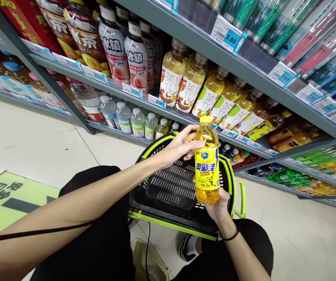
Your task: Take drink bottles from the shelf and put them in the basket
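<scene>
The right hand [218, 208] grasped the yellow bottle [206, 168], off the shelf [187, 33], above the basket [156, 207]. The left hand [182, 145] touched it (gripping or not, I could not tell).

Beyond the right grip [219, 201], grey shelves [258, 72] run across the view; straight ahead stand slim bottles with white labels [170, 80]; farther left of the grip are white-capped bottles with peach pictures [137, 58], with small clear bottles [124, 117] on the shelf below; blue-and-white price tags [228, 35] line the shelf edges; to the grip's right, green bottles [294, 177] lie low down; well to its left, a green sign [33, 187] with dark lettering and an arrow lies on the pale tiled floor [297, 226].
</scene>
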Available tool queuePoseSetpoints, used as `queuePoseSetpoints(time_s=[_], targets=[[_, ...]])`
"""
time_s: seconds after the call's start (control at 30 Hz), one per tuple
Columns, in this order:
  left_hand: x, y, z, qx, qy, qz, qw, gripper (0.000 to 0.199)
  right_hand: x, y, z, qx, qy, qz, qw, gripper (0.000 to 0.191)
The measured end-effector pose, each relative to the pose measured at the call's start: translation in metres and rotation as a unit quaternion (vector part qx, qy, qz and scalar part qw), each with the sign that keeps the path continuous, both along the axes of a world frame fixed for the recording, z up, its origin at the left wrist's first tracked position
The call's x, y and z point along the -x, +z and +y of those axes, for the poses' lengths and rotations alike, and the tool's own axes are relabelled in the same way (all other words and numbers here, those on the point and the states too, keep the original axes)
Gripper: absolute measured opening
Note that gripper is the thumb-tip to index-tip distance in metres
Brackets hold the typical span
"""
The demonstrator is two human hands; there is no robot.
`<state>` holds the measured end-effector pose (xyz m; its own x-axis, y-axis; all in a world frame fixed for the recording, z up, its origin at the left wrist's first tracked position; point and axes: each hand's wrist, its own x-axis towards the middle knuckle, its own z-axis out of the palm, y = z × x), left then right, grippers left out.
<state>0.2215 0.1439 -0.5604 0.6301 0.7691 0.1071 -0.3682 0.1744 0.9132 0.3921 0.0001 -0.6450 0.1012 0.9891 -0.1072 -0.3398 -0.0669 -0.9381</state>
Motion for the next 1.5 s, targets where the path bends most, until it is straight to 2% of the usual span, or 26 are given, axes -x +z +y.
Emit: queuePoseSetpoints(time_s=[0.07, 0.17, 0.27, 0.37, 0.67, 0.87, 0.97, 1.07, 1.13, 1.2, 1.27, 1.33, 1.43, 1.5], targets=[[-0.001, 0.0, -0.001, 0.002, -0.001, 0.003, 1.0, 0.065, 0.003, 0.006, 0.0, 0.018, 0.026, 0.025, 0.999, 0.071], [-0.003, 0.0, -0.002, 0.026, -0.006, 0.01, 1.0, 0.06, 0.007, 0.012, 0.0, 0.035, 0.05, 0.09, 0.994, 0.066], [-0.005, -0.001, -0.003, 0.043, -0.015, 0.009, 0.999, 0.051, 0.008, 0.014, 0.001, 0.053, 0.077, 0.154, 0.984, 0.064], [-0.006, -0.002, -0.002, 0.052, -0.013, -0.002, 0.999, 0.047, 0.008, 0.015, 0.002, 0.063, 0.092, 0.177, 0.978, 0.068], [-0.007, -0.001, -0.003, 0.059, 0.018, 0.031, 0.998, 0.047, 0.008, 0.015, 0.004, 0.06, 0.08, 0.099, 0.99, 0.065], [-0.004, -0.002, 0.001, 0.066, 0.009, 0.031, 0.997, 0.04, 0.006, 0.015, 0.006, 0.095, 0.151, 0.033, 0.983, 0.074], [-0.004, -0.004, 0.0, 0.065, 0.003, 0.048, 0.997, 0.045, 0.001, 0.008, 0.009, 0.085, 0.174, -0.017, 0.981, 0.076], [-0.007, -0.01, -0.003, 0.031, 0.026, 0.03, 0.999, 0.053, -0.007, -0.001, 0.017, 0.1, 0.205, -0.058, 0.972, 0.08], [-0.01, -0.015, -0.006, -0.018, 0.048, 0.031, 0.998, 0.053, -0.016, -0.005, 0.025, 0.101, 0.185, -0.093, 0.973, 0.08], [-0.012, -0.02, -0.008, -0.075, 0.046, 0.085, 0.993, 0.059, -0.025, -0.007, 0.031, 0.06, 0.108, -0.171, 0.978, 0.07], [-0.015, -0.026, -0.009, -0.121, 0.03, 0.157, 0.98, 0.068, -0.034, -0.005, 0.034, -0.002, 0.024, -0.251, 0.968, 0.058], [-0.019, -0.035, -0.009, -0.144, 0.028, 0.205, 0.968, 0.071, -0.039, 0.002, 0.033, -0.048, -0.027, -0.293, 0.954, 0.052], [-0.028, -0.052, -0.004, -0.165, 0.021, 0.233, 0.958, 0.069, -0.042, 0.02, 0.034, -0.071, -0.033, -0.36, 0.93, 0.055], [-0.035, -0.065, -0.001, -0.192, 0.0, 0.246, 0.95, 0.069, -0.045, 0.034, 0.037, -0.069, -0.013, -0.448, 0.891, 0.056]])
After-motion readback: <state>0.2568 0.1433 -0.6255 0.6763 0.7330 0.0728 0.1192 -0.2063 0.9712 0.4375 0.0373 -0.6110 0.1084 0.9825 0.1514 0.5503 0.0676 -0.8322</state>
